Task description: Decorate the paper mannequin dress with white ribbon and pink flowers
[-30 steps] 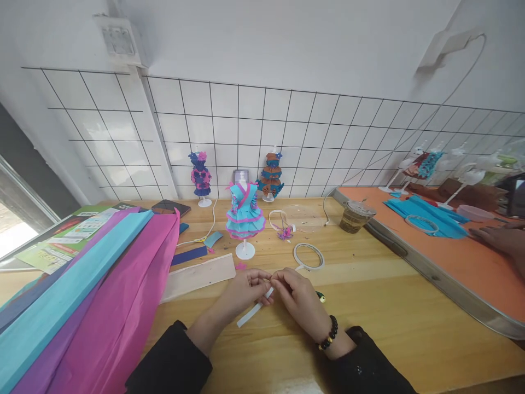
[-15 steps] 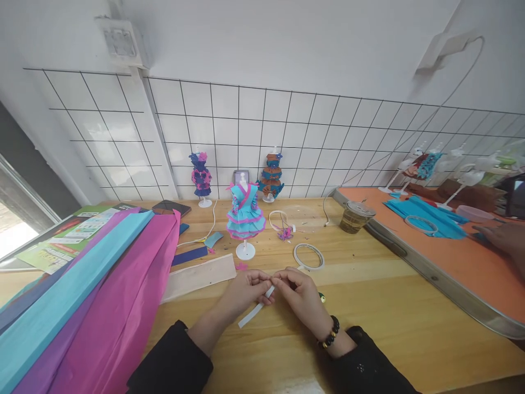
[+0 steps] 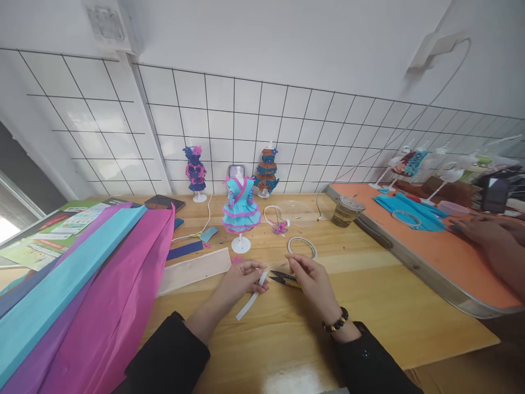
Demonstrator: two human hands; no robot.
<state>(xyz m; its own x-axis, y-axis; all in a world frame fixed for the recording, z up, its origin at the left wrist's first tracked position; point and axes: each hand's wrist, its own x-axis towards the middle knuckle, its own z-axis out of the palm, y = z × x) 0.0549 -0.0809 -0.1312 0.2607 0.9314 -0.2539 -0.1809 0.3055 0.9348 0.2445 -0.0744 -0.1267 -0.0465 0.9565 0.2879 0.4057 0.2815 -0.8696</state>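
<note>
The left hand [image 3: 245,278] is closed in a pinch, thumb against fingers, with a narrow white flat strip [image 3: 248,305] between them; the strip's free end slants down toward the wearer, just over the pale wooden bench [image 3: 246,355]. The right hand [image 3: 312,278], a black beaded bracelet [image 3: 336,320] on its wrist, is apart from the left, its fingers curled and its thumb near the forefinger; whether the fingertips meet or grip anything thin cannot be told. Below that hand lie small dark-bladed snips with yellowish handles [image 3: 290,280], their points toward the left hand and their rear end hidden. Just beyond the right hand rests a flat white ring of tape [image 3: 314,248]. Farther back, a miniature turquoise dress with pink trim [image 3: 241,208] stands upright on a round white base [image 3: 241,244]. To the left are a long cream strip [image 3: 196,271], a dark blue strip [image 3: 185,250] beyond it, and a large bright pink sheet [image 3: 118,295] nearer the edge.
</note>
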